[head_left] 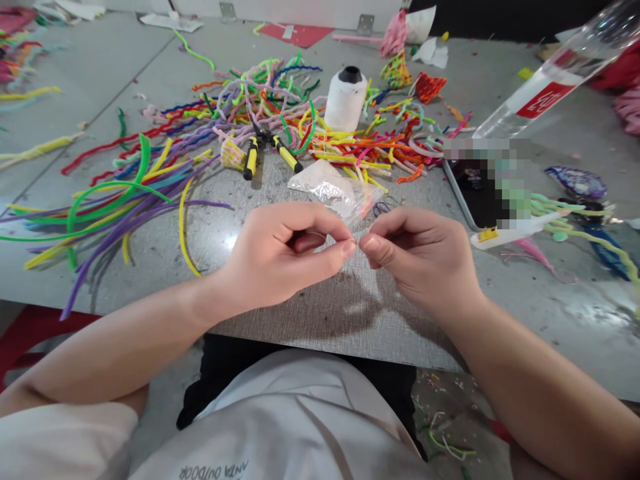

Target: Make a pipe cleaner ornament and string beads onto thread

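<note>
My left hand (pixel 295 250) is closed in a pinch, thumb tip against index finger. A fine pale thread (pixel 314 233) seems to curve through the space inside its fingers. Almost touching it, my right hand (pixel 425 257) also pinches thumb to finger; whatever lies between those tips is too small to make out. Both hands are above the grey table (pixel 320 320) near its front edge. Just behind them lies a clear plastic bag (pixel 327 187), with a thin dark purple coil (pixel 384 205) beside it. A white thread spool (pixel 346 100) stands farther back.
Yellow-black pliers (pixel 273 150) lie among many coloured fuzzy stems (pixel 240 107). Longer stems (pixel 110 207) spread to the left. On the right are a phone (pixel 480 193), a white glue tube (pixel 515 230) and a tilted-looking clear bottle (pixel 555 73). Scraps litter the floor (pixel 450 413).
</note>
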`<state>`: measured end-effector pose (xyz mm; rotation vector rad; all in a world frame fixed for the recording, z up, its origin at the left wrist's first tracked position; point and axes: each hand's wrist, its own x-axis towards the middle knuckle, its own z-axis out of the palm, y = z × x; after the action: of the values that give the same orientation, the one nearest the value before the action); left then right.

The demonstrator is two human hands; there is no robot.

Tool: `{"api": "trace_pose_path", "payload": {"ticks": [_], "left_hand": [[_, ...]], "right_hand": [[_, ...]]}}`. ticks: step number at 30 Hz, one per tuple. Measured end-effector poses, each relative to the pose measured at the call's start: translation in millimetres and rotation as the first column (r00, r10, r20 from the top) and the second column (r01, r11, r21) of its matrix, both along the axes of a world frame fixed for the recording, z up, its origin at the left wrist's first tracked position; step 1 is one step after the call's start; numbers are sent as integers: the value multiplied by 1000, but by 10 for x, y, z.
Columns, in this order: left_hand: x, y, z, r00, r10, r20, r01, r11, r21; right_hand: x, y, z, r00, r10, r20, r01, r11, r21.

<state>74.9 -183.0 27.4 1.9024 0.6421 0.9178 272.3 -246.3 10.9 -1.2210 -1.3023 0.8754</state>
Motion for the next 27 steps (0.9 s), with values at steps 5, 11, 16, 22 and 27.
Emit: {"api": "trace_pose_path", "payload": {"ticks": [5,11,16,22,27], "left_hand": [[-12,13,-10,999,-19,40,26,982,-188],[-1,44,-20,998,-37,52,51,949,-310],[7,38,-50,1000,16,16,-13,983,-182],[9,7,-63,1000,30,5,-30,999,-17],[13,-6,-64,1000,23,-5,-22,999,46]], "right_hand": [[7,-9,-39,999,-46,11,46,999,11],[0,-17,-45,995,-61,-82,66,996,58],[14,-10,-57,986,56,-157,-52,998,28],[6,5,-52,980,101,-169,-100,995,14],[-42,-11,-17,981,89,-173,-91,996,-2]]}}
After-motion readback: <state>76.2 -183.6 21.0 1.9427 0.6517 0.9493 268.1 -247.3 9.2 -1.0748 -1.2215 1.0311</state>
